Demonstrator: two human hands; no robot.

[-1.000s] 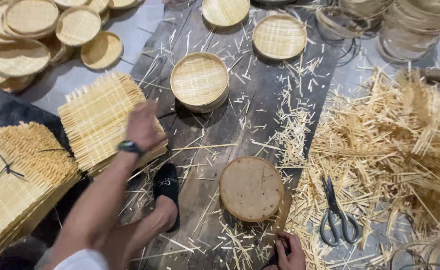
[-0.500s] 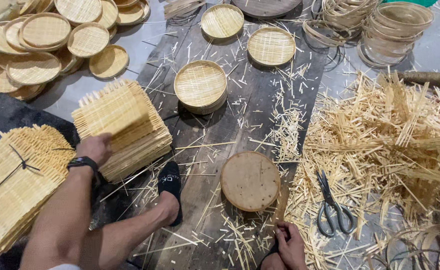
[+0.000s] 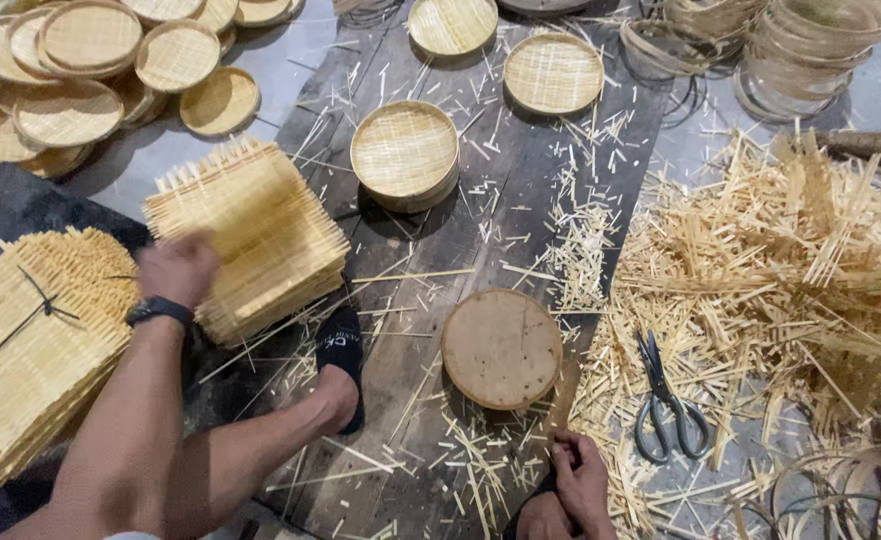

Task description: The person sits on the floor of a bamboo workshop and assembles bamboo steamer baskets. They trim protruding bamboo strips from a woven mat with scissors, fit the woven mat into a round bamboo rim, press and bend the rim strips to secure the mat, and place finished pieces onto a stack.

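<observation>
Woven bamboo mats (image 3: 260, 235) lie stacked on the dark floor, left of the round wooden disc (image 3: 501, 347). Left hand (image 3: 177, 268), blurred, grips the top mat's near edge, lifting it. Right hand (image 3: 578, 480) rests on the floor by the scissors (image 3: 665, 400), its grip unclear.
</observation>
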